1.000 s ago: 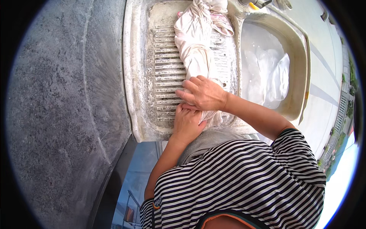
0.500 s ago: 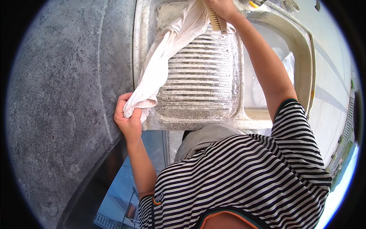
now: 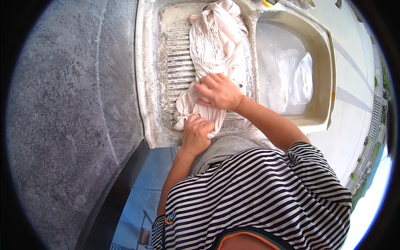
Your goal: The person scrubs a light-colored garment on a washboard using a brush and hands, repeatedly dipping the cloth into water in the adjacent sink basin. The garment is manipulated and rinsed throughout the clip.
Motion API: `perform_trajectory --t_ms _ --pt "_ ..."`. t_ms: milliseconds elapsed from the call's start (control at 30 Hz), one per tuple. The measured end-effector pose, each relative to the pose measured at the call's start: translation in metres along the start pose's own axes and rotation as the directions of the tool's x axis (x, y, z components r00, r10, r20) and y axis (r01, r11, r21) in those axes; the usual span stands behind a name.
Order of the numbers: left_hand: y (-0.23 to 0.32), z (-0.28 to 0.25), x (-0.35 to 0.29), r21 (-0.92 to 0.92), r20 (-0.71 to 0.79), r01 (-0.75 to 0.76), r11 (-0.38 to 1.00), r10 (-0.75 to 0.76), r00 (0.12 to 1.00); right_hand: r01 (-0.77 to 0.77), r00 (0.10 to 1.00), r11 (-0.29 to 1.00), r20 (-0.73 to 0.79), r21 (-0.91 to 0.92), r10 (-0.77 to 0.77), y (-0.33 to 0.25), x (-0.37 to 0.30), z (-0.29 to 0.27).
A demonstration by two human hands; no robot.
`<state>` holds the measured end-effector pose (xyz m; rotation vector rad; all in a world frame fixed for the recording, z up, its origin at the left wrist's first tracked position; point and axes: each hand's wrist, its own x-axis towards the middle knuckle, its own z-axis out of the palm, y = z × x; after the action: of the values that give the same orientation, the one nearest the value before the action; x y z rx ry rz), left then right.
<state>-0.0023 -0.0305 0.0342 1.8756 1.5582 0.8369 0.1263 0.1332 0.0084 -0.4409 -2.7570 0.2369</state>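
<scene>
A wet, whitish garment (image 3: 218, 41) lies bunched lengthwise down the ribbed washboard (image 3: 177, 62) of a stone sink. At the board's near edge my left hand (image 3: 197, 134) is closed around the garment's near end. Farther up, my right hand (image 3: 221, 91) rests on the cloth, its fingers bent and somewhat apart. No tool shows in this hand. The garment's exact kind cannot be made out from its folds.
To the right, a basin (image 3: 331, 79) holds cloudy water with white cloth (image 3: 287, 79) soaking in it. A rough grey counter (image 3: 66, 104) runs along the left. Something yellow (image 3: 267, 3) sits at the far rim.
The garment was stretched from the left edge to the far end; now it lies bunched along the board. Both hands have come together nearer me. The brush in my right hand is out of sight.
</scene>
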Motion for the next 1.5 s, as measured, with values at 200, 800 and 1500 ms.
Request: perform_trajectory --t_ms 200,800,1500 --pt "-0.003 -0.003 0.008 -0.054 0.066 0.003 0.999 0.001 0.998 -0.626 0.765 0.762 0.061 -0.165 0.642 0.153 0.1 0.016" --pt "-0.01 -0.002 0.01 -0.1 0.07 0.042 0.994 -0.035 0.997 -0.596 0.725 0.797 0.362 -0.098 0.587 0.101 0.102 -0.011" --pt "-0.025 -0.02 0.022 0.287 -0.19 0.463 0.838 -0.424 0.885 -0.269 0.873 0.949 0.374 -0.166 0.313 0.135 0.143 0.007"
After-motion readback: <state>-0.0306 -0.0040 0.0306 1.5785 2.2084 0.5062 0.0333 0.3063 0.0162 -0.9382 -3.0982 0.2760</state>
